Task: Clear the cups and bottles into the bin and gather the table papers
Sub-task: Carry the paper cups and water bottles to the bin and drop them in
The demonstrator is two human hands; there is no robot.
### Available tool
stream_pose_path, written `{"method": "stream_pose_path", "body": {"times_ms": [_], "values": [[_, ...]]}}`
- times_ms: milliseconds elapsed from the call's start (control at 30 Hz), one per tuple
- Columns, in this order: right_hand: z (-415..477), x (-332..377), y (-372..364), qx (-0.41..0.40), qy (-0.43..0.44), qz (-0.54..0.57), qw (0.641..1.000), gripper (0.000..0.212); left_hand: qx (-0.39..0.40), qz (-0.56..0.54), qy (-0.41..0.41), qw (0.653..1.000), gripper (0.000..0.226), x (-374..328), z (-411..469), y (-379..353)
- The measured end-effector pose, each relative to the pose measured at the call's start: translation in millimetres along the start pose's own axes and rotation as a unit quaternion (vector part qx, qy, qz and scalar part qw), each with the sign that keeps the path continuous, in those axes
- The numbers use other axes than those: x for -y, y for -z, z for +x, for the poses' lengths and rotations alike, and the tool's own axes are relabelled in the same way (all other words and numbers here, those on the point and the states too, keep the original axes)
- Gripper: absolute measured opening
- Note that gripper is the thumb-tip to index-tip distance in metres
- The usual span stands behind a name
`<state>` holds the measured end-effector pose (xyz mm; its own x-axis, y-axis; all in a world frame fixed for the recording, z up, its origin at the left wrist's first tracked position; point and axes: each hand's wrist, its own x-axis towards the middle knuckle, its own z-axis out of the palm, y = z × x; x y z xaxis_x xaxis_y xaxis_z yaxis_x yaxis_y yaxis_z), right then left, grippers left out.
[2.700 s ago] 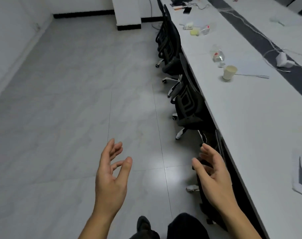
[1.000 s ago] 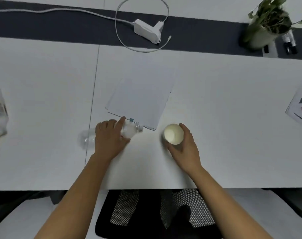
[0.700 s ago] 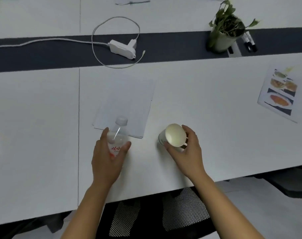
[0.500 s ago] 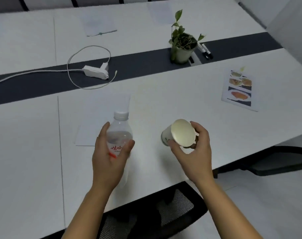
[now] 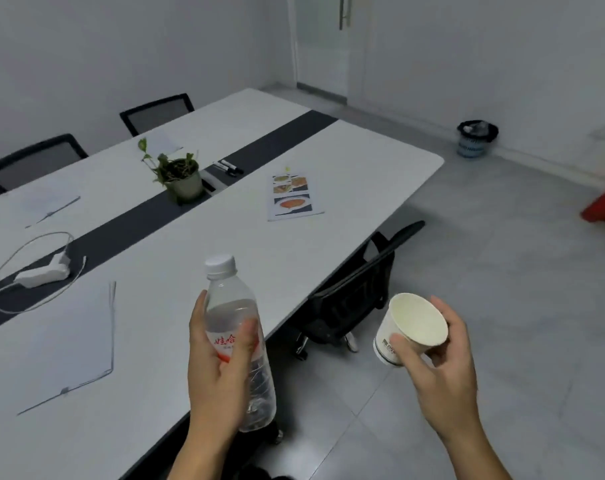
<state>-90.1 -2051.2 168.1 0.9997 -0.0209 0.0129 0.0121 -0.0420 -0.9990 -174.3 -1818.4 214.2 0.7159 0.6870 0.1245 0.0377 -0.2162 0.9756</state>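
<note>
- Left hand point(image 5: 218, 372): fingers and thumb curled round the label band of the clear bottle point(image 5: 232, 306), which is upright, capped and raised above the near edge of the table point(image 5: 346, 161).
- Right hand point(image 5: 439, 368): thumb and fingers clasp the wall of the white paper cup point(image 5: 408, 327), which is tilted with its mouth toward the camera, over the floor beside the table.
- Plain paper sheet point(image 5: 62, 341): flat on the table, left of the bottle.
- Printed sheet point(image 5: 292, 197): farther along, near the potted plant point(image 5: 180, 174).
- Bin point(image 5: 477, 138): on the floor by the far wall, well apart from both hands.
</note>
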Motion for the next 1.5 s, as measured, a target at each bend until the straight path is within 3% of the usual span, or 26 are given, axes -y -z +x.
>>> {"method": "stream_pose_path", "body": {"times_ms": [267,500,800,967,1100,1267,1500], "values": [[38.4,-11.1,129.7,-0.089,-0.016,0.003,0.996,0.072,0.069,-0.008,-0.002,0.998,0.062,-31.4,-20.5,-130.3],[146.4,-49.9,191.4,-0.111,-0.031,-0.038,0.993,0.077,0.132,-0.017,0.019,0.991,0.050,-10.6,24.2,-269.4],[378.5,-24.8,270.9,-0.162,-0.022,-0.100,0.982,0.079,0.217,-0.050,-0.019,0.975,0.060,-56.2,165.2,-516.1],[486.4,-21.0,311.6,-0.208,-0.022,-0.070,0.975,0.078,0.281,-0.047,-0.050,0.957,0.043,-86.8,228.7,-644.5],[581.2,-49.3,348.5,-0.241,-0.037,-0.049,0.969,0.077,0.316,-0.046,-0.029,0.947,0.039,-83.2,265.3,-754.8],[742.4,-83.1,402.3,-0.242,-0.035,-0.019,0.969,0.076,0.310,-0.013,-0.034,0.950,0.050,-82.1,335.9,-903.3],[980.4,-40.8,439.3,-0.174,-0.012,-0.046,0.984,0.082,0.243,-0.001,-0.030,0.970,0.075,-137.7,454.3,-1057.2]]}}
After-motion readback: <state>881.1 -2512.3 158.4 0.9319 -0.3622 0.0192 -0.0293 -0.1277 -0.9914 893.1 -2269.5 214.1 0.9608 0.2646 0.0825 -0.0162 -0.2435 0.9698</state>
